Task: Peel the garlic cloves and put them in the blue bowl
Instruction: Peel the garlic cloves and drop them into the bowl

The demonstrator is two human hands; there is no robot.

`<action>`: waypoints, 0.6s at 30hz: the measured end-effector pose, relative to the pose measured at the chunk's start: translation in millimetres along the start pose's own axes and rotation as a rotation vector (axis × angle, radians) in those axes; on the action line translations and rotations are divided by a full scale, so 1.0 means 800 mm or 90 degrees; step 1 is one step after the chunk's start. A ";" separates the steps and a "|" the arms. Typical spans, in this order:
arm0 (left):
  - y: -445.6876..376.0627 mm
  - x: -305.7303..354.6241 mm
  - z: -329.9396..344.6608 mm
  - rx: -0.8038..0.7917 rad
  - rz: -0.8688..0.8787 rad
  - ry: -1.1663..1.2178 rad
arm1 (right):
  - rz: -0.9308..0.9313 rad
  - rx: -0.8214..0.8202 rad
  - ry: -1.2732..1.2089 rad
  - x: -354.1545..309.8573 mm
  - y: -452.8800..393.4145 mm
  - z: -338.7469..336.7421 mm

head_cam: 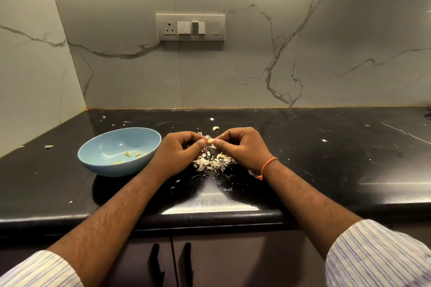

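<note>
From the head camera, both forearms reach forward over the front edge of a black, glossy table (326, 147) and the two hands meet just right of the blue bowl (112, 163). The left hand (180, 151) has its fingers curled, thumb and fingertips pinching one end of a small pale garlic clove (210, 141); the right hand (242, 147) is curled the same way and pinches the other end, so the clove is held between the two hands, raised above the table. An orange thread (268, 165) circles the right wrist, and striped shirt sleeves (377, 254) show at the bottom corners.

Directly beneath the hands, to the right of the bowl, lies a heap of papery garlic skins (211, 162), with smaller flakes scattered round it. The bowl sits on the table, its right rim just beside the left hand, and holds a few peeled cloves (133, 154) near its bottom (pale yellow pieces, three or four as far as can be seen). Beyond the hands, farther from the bowl, two loose cloves (215, 128) lie on the table, one behind the other. Left of the bowl, near the side wall, rests another small piece (49, 146), greyish. On the marble wall behind the bowl is a switch panel (190, 27) with a socket.
</note>
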State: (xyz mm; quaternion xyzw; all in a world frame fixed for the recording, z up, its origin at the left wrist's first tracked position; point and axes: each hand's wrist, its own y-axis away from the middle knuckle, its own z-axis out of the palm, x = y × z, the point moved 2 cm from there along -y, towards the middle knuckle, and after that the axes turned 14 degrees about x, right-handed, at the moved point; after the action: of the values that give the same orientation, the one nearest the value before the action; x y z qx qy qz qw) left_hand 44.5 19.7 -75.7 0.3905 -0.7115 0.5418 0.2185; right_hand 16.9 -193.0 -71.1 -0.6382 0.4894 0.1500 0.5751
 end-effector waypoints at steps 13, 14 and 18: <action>0.006 0.008 0.000 0.033 0.064 -0.072 | -0.047 0.054 0.051 -0.004 0.003 -0.002; 0.006 0.009 0.000 0.036 0.068 -0.078 | -0.050 0.052 0.053 -0.004 0.004 -0.003; 0.005 0.007 0.002 0.030 0.067 -0.090 | -0.050 0.028 0.042 -0.005 0.005 -0.003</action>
State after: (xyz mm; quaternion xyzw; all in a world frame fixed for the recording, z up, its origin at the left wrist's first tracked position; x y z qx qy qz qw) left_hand 38.1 17.3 -74.8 0.3947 -0.7317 0.5404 0.1297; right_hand 11.1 -193.0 -70.1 -0.6488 0.4859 0.0955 0.5778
